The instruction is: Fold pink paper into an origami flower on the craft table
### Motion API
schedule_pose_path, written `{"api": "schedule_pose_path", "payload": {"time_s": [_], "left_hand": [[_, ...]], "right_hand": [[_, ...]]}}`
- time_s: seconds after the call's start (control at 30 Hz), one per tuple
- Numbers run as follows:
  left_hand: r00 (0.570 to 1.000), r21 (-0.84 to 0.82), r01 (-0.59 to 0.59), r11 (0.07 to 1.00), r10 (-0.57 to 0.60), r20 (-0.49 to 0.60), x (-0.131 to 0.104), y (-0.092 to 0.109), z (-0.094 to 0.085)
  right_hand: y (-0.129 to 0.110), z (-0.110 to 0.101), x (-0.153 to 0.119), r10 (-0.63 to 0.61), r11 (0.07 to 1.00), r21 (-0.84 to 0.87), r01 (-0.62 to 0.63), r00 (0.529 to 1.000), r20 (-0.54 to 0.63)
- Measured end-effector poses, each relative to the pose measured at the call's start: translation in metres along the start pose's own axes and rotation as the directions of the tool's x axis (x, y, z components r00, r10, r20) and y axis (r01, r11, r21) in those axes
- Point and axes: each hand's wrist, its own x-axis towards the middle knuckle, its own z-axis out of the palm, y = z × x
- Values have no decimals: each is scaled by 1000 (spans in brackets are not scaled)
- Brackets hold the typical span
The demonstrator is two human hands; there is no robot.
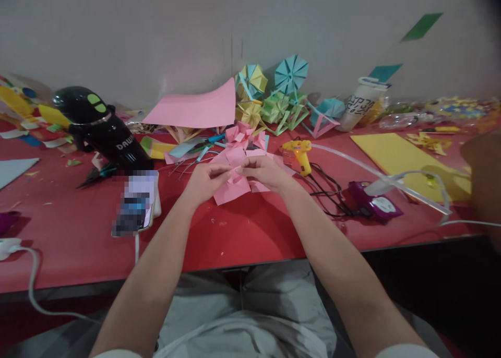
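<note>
Both hands meet over a cluster of pink paper in the middle of the red table. Between my fingertips is a small folded pink paper piece (235, 177). My left hand (207, 180) pinches it from the left, and my right hand (264, 171) pinches it from the right. Flat pink paper sheets (231, 192) lie just under the hands. Behind them stands a heap of folded pink paper pieces (245, 134). A yellow hot glue gun (299, 154) rests right of my right hand, its tip toward the pink heap.
A phone (136, 204) and a black bottle (113, 133) are on the left. Paper umbrellas (291, 76) stand by the wall. A purple power strip (373, 201), its cables, a clear tube (376, 172) and yellow paper (410, 162) lie right. The table's front edge is near.
</note>
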Motion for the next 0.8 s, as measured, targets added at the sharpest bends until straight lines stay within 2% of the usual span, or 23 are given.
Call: {"api": "schedule_pose_path", "payload": {"time_s": [0.17, 0.27, 0.4, 0.5, 0.6, 0.73, 0.8], "left_hand": [[1000, 26, -1, 1000, 1, -15, 0, 3, 0], [1000, 40, 1, 999, 0, -26, 0, 1, 0], [995, 3, 64, 998, -63, -82, 2, -5, 0], [987, -49, 98, 994, -104, -121, 3, -10, 0], [979, -83, 137, 987, -148, -142, 5, -14, -1], [954, -183, 198, 963, -232, -189, 7, -17, -1], [946, -280, 228, 933, -280, -164, 7, -18, -2]], "right_hand": [[2, 0, 1, 26, 998, 51, -27, 999, 19], [4, -1, 3, 26, 999, 24, -26, 1000, 9], [2, 1, 3, -126, 987, -106, 119, 990, -63], [0, 4, 0, -265, 941, -216, 260, 964, 6], [1, 8, -2, -333, 881, -319, 349, 937, 106], [8, 12, 2, -397, 823, -391, 412, 910, 122], [9, 13, 4, -437, 799, -391, 457, 888, 144]]}}
